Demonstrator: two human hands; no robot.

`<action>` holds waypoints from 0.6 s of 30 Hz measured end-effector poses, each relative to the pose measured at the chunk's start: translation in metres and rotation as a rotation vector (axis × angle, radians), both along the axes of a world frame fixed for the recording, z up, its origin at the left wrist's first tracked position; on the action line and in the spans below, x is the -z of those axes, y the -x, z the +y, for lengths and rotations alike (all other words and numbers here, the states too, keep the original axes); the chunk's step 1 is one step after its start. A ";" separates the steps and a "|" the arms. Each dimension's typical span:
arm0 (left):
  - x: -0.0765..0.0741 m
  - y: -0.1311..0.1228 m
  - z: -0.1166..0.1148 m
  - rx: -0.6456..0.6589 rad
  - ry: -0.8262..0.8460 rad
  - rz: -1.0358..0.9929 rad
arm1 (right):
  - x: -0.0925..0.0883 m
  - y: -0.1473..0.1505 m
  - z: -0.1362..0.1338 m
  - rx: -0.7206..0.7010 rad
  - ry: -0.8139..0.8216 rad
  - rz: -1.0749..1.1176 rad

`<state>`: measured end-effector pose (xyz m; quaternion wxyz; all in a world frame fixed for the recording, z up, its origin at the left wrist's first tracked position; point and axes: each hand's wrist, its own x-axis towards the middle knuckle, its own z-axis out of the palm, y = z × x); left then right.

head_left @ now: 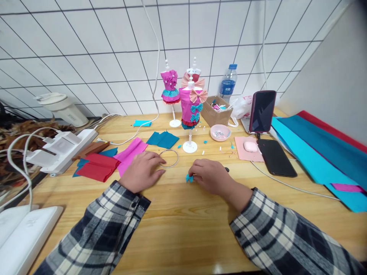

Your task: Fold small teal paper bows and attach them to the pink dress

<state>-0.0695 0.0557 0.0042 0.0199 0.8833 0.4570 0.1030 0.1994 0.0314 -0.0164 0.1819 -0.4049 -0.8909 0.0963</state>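
Observation:
My right hand [208, 176] pinches a small turquoise bow [189, 178] between thumb and fingers, low over the wooden table. To the left, my left hand [142, 170] rests with its fingers apart, fingertips at the edge of a thin metal ring [177, 160] lying flat. Beyond the hands stands a small dress form [187, 105] in a magenta top, with a peach bow [198, 96] and turquoise bows [195, 113] on its front. A magenta paper piece [132, 152] lies just behind my left hand.
Two more dress forms [170, 86] stand behind. Red paper [99, 167], teal paper [163, 139], a power strip [67, 149] and a cup [64, 109] are left. A pink dish [220, 132], cardboard box [216, 114], bottle [228, 82], phone [262, 111], black device [276, 157] and turquoise sheets [304, 152] are right.

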 end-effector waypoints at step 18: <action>-0.001 -0.048 -0.040 0.140 0.443 -0.770 | -0.009 0.005 -0.012 0.164 -0.093 0.411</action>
